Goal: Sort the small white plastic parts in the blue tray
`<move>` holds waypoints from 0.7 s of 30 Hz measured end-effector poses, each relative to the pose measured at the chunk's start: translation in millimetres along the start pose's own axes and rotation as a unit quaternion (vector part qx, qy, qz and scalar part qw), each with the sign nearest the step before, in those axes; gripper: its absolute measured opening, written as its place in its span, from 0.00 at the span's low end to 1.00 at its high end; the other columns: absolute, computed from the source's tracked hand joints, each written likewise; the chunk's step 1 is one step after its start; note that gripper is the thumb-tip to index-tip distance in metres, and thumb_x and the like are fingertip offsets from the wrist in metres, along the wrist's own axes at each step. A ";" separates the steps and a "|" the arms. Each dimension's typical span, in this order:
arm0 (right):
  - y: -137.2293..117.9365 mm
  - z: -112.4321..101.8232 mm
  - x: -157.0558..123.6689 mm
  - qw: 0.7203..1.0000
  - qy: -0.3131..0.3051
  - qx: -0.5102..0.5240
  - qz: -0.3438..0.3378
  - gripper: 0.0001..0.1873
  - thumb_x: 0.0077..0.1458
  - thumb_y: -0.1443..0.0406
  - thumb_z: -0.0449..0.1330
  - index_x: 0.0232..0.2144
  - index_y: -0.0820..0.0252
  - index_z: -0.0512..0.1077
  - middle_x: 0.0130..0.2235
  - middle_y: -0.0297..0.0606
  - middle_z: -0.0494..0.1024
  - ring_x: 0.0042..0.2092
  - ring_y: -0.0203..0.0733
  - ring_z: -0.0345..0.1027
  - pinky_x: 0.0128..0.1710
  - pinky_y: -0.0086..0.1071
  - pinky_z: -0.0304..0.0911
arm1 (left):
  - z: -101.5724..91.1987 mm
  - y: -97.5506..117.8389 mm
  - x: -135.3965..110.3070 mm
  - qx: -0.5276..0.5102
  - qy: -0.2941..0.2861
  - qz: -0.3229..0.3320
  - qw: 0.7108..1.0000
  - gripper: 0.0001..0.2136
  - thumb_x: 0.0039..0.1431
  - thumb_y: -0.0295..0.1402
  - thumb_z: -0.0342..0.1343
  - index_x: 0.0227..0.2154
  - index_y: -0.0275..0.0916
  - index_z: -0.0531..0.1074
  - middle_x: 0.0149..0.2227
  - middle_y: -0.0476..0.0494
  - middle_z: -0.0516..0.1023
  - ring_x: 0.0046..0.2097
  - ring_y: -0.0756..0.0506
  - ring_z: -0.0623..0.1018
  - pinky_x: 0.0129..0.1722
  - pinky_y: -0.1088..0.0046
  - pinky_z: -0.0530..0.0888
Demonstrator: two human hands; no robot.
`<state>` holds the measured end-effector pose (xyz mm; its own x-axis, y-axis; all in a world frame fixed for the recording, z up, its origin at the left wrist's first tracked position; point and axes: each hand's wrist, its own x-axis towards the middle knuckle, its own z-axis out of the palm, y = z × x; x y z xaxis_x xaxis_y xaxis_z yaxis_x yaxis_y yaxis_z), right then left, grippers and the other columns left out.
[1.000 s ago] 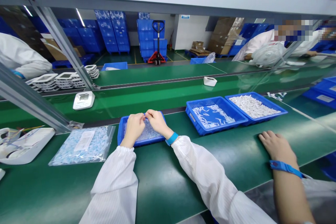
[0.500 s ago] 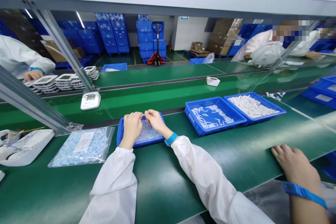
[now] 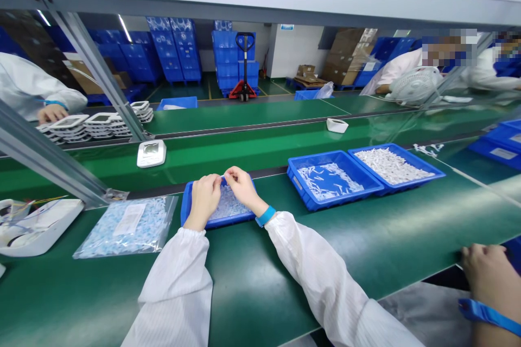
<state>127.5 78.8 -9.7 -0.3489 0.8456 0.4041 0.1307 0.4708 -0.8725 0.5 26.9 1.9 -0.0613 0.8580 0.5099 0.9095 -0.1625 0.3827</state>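
My left hand (image 3: 204, 199) and my right hand (image 3: 243, 188) meet over a small blue tray (image 3: 186, 207) of small white packets (image 3: 228, 207). Both hands are closed in a pinch, fingertips nearly touching, on something tiny that I cannot make out. I wear white sleeves, and a blue wrist strap (image 3: 266, 216) circles my right wrist. The tray sits on the green bench top (image 3: 264, 276) right in front of me.
A clear bag of small packets (image 3: 126, 226) lies left of the tray, with a white device shell with wires (image 3: 30, 225) beyond it. Two larger blue trays of white parts (image 3: 335, 179) (image 3: 394, 165) stand to the right. White devices (image 3: 151, 153) (image 3: 337, 125) ride the conveyor. A co-worker's hand (image 3: 486, 271) is at lower right.
The co-worker's hand at the right has slid off the bench toward its near edge. The white devices on the conveyor have moved right. My hands stay pinched over the small tray.
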 end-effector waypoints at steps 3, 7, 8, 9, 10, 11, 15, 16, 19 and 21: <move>0.3 0.7 -0.3 1.000 -0.010 0.005 -0.012 0.09 0.58 0.61 0.51 0.30 0.59 0.66 0.27 0.31 0.69 0.29 0.34 0.61 0.30 0.26 0.57 | -0.2 -0.5 0.2 -0.014 0.003 0.000 1.000 0.13 0.62 0.32 0.42 0.29 0.39 0.71 0.31 0.45 0.76 0.35 0.46 0.74 0.35 0.71 0.65; -0.2 1.4 0.4 0.999 -0.030 -0.005 -0.015 0.12 0.60 0.60 0.48 0.29 0.59 0.66 0.27 0.31 0.68 0.30 0.35 0.62 0.31 0.26 0.56 | 0.4 -1.8 0.0 -0.056 0.014 -0.011 0.998 0.12 0.61 0.31 0.43 0.28 0.39 0.71 0.30 0.46 0.76 0.34 0.47 0.73 0.35 0.73 0.64; -0.8 1.4 0.5 0.999 -0.034 -0.010 -0.017 0.13 0.60 0.60 0.47 0.28 0.59 0.65 0.27 0.31 0.68 0.31 0.35 0.61 0.31 0.26 0.56 | 0.7 -2.0 -0.3 -0.069 0.016 -0.015 0.997 0.12 0.61 0.31 0.43 0.28 0.39 0.70 0.30 0.46 0.76 0.34 0.47 0.73 0.35 0.73 0.64; -1.6 1.2 0.6 0.999 -0.037 -0.014 -0.020 0.14 0.61 0.60 0.47 0.27 0.59 0.65 0.26 0.31 0.68 0.30 0.35 0.61 0.31 0.26 0.55 | 0.9 -2.1 -0.6 -0.081 0.017 -0.019 0.996 0.12 0.61 0.31 0.43 0.28 0.40 0.70 0.30 0.46 0.76 0.34 0.47 0.73 0.34 0.73 0.64; -2.5 0.9 0.6 0.999 -0.038 -0.019 -0.023 0.15 0.61 0.59 0.46 0.25 0.59 0.64 0.26 0.31 0.67 0.30 0.34 0.60 0.30 0.26 0.54 | 1.1 -2.0 -0.9 -0.089 0.017 -0.024 0.996 0.12 0.61 0.31 0.43 0.27 0.40 0.70 0.30 0.47 0.76 0.34 0.47 0.73 0.34 0.74 0.64; -3.4 0.6 0.5 0.999 -0.040 -0.024 -0.025 0.16 0.61 0.59 0.46 0.24 0.60 0.63 0.25 0.31 0.66 0.29 0.34 0.59 0.29 0.26 0.53 | 1.3 -1.9 -1.1 -0.092 0.015 -0.028 0.995 0.12 0.61 0.32 0.43 0.26 0.40 0.69 0.29 0.47 0.76 0.33 0.47 0.73 0.34 0.74 0.64; -6.4 -0.8 -0.4 0.997 -0.044 -0.064 -0.021 0.16 0.60 0.62 0.47 0.21 0.59 0.60 0.21 0.29 0.61 0.26 0.33 0.55 0.26 0.26 0.48 | 0.5 -0.8 -0.6 -0.061 -0.010 -0.017 0.998 0.12 0.59 0.30 0.43 0.23 0.40 0.67 0.25 0.47 0.73 0.30 0.48 0.71 0.31 0.73 0.62; -6.6 -1.0 -0.5 0.996 -0.045 -0.075 -0.019 0.16 0.60 0.63 0.47 0.21 0.59 0.60 0.21 0.28 0.60 0.25 0.33 0.54 0.25 0.27 0.47 | -0.1 -0.5 -0.2 -0.048 -0.017 -0.006 0.999 0.11 0.58 0.28 0.43 0.22 0.39 0.66 0.25 0.47 0.72 0.30 0.48 0.71 0.31 0.73 0.61; -5.7 -1.6 -0.7 0.994 -0.052 -0.099 -0.012 0.15 0.58 0.64 0.48 0.19 0.59 0.58 0.20 0.28 0.59 0.24 0.32 0.52 0.25 0.27 0.44 | -2.1 0.2 0.6 0.003 -0.045 0.028 0.999 0.10 0.55 0.25 0.43 0.21 0.39 0.66 0.24 0.46 0.72 0.31 0.47 0.71 0.32 0.71 0.60; -3.9 -1.9 -0.2 0.992 -0.058 -0.113 -0.002 0.15 0.57 0.65 0.48 0.18 0.60 0.58 0.19 0.28 0.59 0.24 0.32 0.52 0.24 0.27 0.43 | -3.2 0.7 0.4 0.032 -0.063 0.044 0.996 0.10 0.54 0.24 0.44 0.22 0.38 0.67 0.25 0.45 0.73 0.32 0.46 0.71 0.33 0.70 0.59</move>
<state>128.8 77.3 -5.8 -0.4520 0.8157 0.3611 0.3288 0.5286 -0.7826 -0.2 25.6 4.8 0.0691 0.8969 0.4368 0.9337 -0.2124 0.2884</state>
